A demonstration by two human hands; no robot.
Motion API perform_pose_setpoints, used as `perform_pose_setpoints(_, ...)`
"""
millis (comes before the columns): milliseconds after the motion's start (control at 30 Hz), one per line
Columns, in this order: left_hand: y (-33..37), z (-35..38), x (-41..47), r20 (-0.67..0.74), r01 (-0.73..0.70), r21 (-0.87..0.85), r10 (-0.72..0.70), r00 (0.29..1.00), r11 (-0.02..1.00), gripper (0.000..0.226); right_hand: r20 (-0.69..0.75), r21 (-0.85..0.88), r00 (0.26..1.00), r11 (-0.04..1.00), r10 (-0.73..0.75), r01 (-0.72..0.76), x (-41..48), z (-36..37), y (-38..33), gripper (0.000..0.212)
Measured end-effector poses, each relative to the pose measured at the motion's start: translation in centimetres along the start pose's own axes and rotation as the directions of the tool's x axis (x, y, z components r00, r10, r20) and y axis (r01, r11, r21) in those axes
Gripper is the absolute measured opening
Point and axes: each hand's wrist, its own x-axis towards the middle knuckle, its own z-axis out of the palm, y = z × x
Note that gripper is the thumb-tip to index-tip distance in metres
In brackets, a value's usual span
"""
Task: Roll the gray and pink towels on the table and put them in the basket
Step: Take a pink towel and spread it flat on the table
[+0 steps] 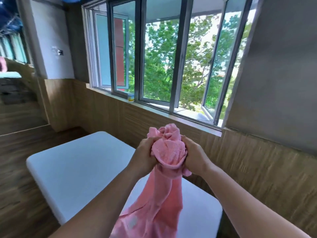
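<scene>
The pink towel [167, 152] is bunched into a loose roll held up in the air above the white table [77, 162]. My left hand [145, 155] grips its left side and my right hand [193, 155] grips its right side. The towel's unrolled tail hangs down between my forearms toward the bottom edge of the view. No gray towel and no basket are in view.
The white table stands beside a wood-panelled wall under a wide window [163, 57] with open panes. A small container [130, 97] sits on the sill. Wooden floor lies to the left, with dark items [15, 93] at the far left.
</scene>
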Motion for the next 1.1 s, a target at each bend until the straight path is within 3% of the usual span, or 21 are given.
perform_pose_setpoints(67, -2.2, 0.2, -0.8, -0.002, 0.123, 0.083, -0.123, 0.992, 0.989, 0.048, 0.06, -0.061, 0.997, 0.997, -0.049, 0.053, 1.1, 1.1, 2.8, 0.016)
perform_pose_setpoints(200, -6.5, 1.2, -3.7, -0.018, 0.366, 0.186, -0.37, 0.929, 0.912, 0.06, 0.203, -0.209, 0.972, 0.965, -0.117, 0.16, 3.1, 2.9, 10.4, 0.039)
perform_pose_setpoints(267, -7.8, 3.1, -5.2, -0.084, 0.485, 0.183, -0.478, 0.875, 0.855, 0.058, 0.313, -0.298, 0.945, 0.935, -0.097, 0.194, 4.4, 3.3, 14.1, 0.031)
perform_pose_setpoints(400, -9.6, 7.1, -8.5, -0.153, 0.679, 0.233, -0.663, 0.732, 0.696, 0.042, 0.503, -0.45, 0.864, 0.86, 0.02, 0.242, 6.1, 3.6, 19.6, 0.019)
perform_pose_setpoints(533, -10.5, 9.0, -12.3, -0.232, 0.767, 0.363, -0.747, 0.624, 0.528, 0.021, 0.581, -0.485, 0.813, 0.786, -0.038, 0.384, 8.7, 2.3, 23.9, 0.012)
perform_pose_setpoints(600, -10.4, 9.2, -13.9, -0.263, 0.744, 0.442, -0.721, 0.641, 0.501, 0.023, 0.626, -0.44, 0.777, 0.795, -0.063, 0.419, 9.6, 2.1, 24.9, 0.025)
perform_pose_setpoints(667, -9.9, 9.1, -14.3, -0.269, 0.703, 0.487, -0.677, 0.685, 0.518, 0.016, 0.632, -0.4, 0.773, 0.828, -0.061, 0.393, 9.6, 2.0, 24.8, 0.017)
perform_pose_setpoints(800, -8.3, 8.3, -13.5, -0.334, 0.71, 0.377, -0.628, 0.703, 0.595, 0.023, 0.682, -0.355, 0.729, 0.848, -0.053, 0.393, 9.3, 1.1, 24.8, 0.032)
perform_pose_setpoints(933, -7.2, 6.6, -13.3, -0.15, 0.64, 0.47, -0.659, 0.737, 0.608, 0.039, 0.748, -0.455, 0.663, 0.713, -0.018, 0.533, 10.7, -1.3, 25.4, 0.031)
perform_pose_setpoints(1000, -7.3, 5.5, -13.6, -0.091, 0.56, 0.605, -0.65, 0.755, 0.566, 0.029, 0.768, -0.479, 0.639, 0.62, -0.047, 0.621, 11.8, -2.3, 25.7, 0.026)
perform_pose_setpoints(1100, -8.0, 4.3, -14.4, -0.192, 0.573, 0.665, -0.631, 0.751, 0.479, 0.008, 0.755, -0.513, 0.651, 0.549, -0.077, 0.659, 13.7, -2.8, 26.3, 0.023)
